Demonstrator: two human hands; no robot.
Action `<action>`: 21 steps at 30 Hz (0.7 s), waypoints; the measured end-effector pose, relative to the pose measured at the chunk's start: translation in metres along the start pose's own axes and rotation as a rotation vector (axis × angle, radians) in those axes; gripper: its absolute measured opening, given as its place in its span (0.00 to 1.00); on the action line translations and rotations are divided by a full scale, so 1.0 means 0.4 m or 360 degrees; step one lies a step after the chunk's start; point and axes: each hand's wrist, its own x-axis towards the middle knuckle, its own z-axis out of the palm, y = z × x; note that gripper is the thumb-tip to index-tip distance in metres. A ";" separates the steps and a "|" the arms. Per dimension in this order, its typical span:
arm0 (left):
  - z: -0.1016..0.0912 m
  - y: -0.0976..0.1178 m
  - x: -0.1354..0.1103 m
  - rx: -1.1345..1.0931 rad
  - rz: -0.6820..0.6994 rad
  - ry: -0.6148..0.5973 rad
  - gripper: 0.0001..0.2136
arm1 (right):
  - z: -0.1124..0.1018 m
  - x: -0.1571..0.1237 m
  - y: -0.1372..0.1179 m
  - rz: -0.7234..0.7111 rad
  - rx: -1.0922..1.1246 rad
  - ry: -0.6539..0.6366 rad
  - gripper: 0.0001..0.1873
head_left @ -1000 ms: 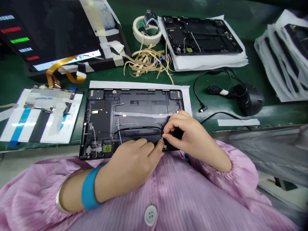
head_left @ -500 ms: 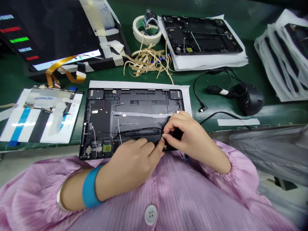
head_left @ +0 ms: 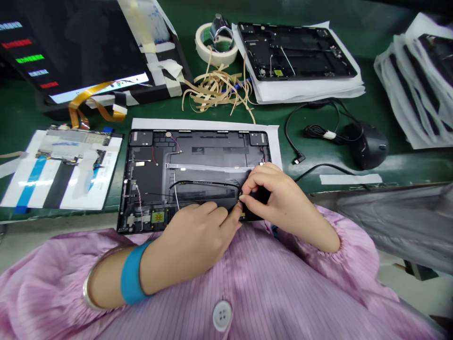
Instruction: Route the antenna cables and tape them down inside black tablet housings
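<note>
A thin black cable point(head_left: 205, 182) arches over an open black tablet back housing point(head_left: 215, 158), its right end running in between my fingertips. My right hand point(head_left: 265, 191) pinches that end near the housing's lower right part. Beside it, my left hand point(head_left: 201, 231), with a blue band at the wrist, lies across the housing's near edge. Its index fingertip meets the right fingertips at a tiny gold-coloured piece on the cable end, and its other fingers are curled. The left thumb is mostly hidden. A white wire point(head_left: 176, 189) and a flat clear strip point(head_left: 212, 167) lie inside the housing.
A lit screen point(head_left: 85, 42) stands at the back left, above a taped circuit board point(head_left: 71, 144). Behind the housing are a tape roll point(head_left: 203, 54), tangled tan strips point(head_left: 219, 89) and a second housing point(head_left: 300, 52). A black mouse point(head_left: 368, 146) and wrapped stack point(head_left: 406, 85) are to the right.
The black cable's arc has shifted away from me, up across the housing, and its free left end has lifted. Both hands stay almost in place, fingertips together at the cable end.
</note>
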 end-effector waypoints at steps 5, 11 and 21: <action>-0.004 -0.002 -0.006 0.0002 0.0046 0.0003 0.15 | -0.006 0.001 -0.002 -0.0004 0.0019 -0.0025 0.07; -0.008 -0.007 -0.013 -0.0047 0.0016 0.0088 0.11 | -0.008 0.001 -0.002 -0.0015 0.0027 -0.0045 0.07; -0.008 -0.003 0.008 0.0045 0.0023 -0.0058 0.15 | -0.009 0.001 -0.002 -0.0012 0.0029 -0.0041 0.08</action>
